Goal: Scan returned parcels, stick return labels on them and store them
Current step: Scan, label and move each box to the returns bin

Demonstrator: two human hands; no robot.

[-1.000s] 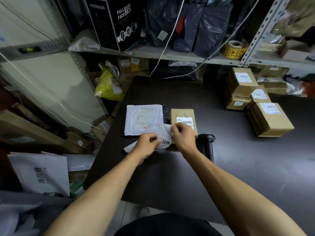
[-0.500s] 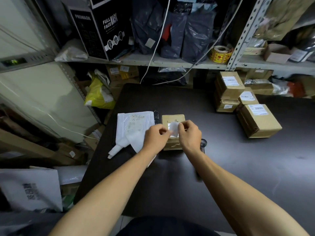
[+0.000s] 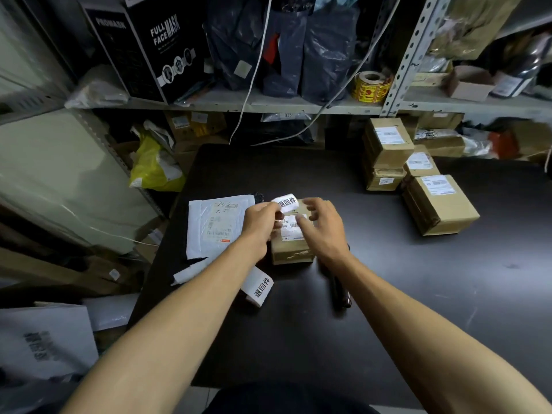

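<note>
In the head view, the only one, the change since half a second before was plain: a return label [image 3: 286, 202] that both hands had then been working together over the small brown parcel [image 3: 292, 240] was now free of its backing and hung in the air just above the parcel's far edge, pinched at its left end by the fingers [image 3: 274, 206] of the left hand [image 3: 258, 224]. The right hand [image 3: 321, 227] had let go; its fingers were spread and loosely bent, holding nothing, hovering over the parcel's printed shipping label [image 3: 291, 230]. The parcel itself sat flat on the dark bench [image 3: 418, 279], in the same spot as earlier, with a white mailer [image 3: 216, 225] just to its left. Nearer the person than the parcel, the strip of remaining labels [image 3: 259, 286] lay on the bench, partly under the left forearm, and a dark handheld scanner [image 3: 339, 289] lay near and to the right of the parcel. Well to the right of the parcel stood a cluster of brown boxes [image 3: 418, 174], each bearing a white shipping label. Judged from this, peeling was done and sticking was the step in hand: the label had not yet touched the cardboard. The freed right hand looked ready to take the other end or to smooth the label down; a curl of the label onto itself seemed the main risk.
</note>
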